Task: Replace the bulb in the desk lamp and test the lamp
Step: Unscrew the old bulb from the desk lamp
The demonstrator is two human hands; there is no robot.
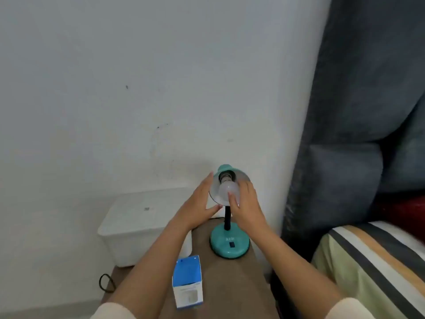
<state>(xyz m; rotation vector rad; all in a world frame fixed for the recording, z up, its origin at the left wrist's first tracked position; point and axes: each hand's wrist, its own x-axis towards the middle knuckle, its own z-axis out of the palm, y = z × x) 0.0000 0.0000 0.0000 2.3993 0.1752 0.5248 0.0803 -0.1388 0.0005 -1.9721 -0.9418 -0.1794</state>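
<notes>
A teal desk lamp stands on a brown table, its round base (230,244) near the table's far right corner and its shade (226,173) tilted toward me. A white bulb (226,189) sits in the socket inside the shade. My right hand (246,203) has its fingers closed around the bulb. Cupped around the shade's left rim, my left hand (200,203) has thumb and fingers touching it. A blue and white bulb box (187,282) stands upright on the table near me, between my forearms.
A white lidded plastic bin (142,224) sits left of the table against the white wall. A black cord (105,283) loops at the table's left edge. A dark blue headboard (345,134) and a striped pillow (372,261) fill the right side.
</notes>
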